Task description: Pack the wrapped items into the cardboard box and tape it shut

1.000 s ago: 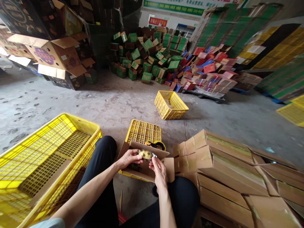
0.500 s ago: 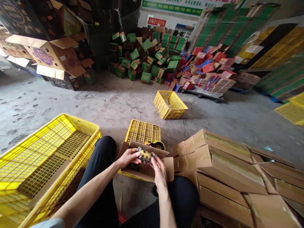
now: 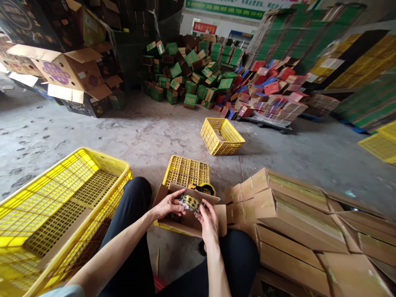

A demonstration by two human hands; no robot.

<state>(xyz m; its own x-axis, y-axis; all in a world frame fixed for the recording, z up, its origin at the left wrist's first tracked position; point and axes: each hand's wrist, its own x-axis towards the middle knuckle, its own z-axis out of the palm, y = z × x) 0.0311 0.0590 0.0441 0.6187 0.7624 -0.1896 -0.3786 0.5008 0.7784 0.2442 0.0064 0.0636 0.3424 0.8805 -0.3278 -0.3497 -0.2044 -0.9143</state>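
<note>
My left hand (image 3: 168, 205) and my right hand (image 3: 209, 222) both grip a small yellow dark-spotted object in clear shiny wrapping (image 3: 191, 202). They hold it over an open brown cardboard box (image 3: 185, 222). The box rests on an upturned yellow plastic crate (image 3: 187, 171) between my knees. A yellow tape dispenser (image 3: 204, 188) lies on the crate just behind the box.
A large yellow plastic crate (image 3: 46, 206) stands at my left. Flattened cardboard boxes (image 3: 303, 231) are stacked at my right. Another yellow crate (image 3: 222, 136) sits on the concrete floor ahead. Heaps of green (image 3: 192, 74) and red small boxes (image 3: 272, 93) lie beyond.
My hands have turned the wrapped object and closed tighter round it; my right fingers have moved up onto it. The view has barely shifted.
</note>
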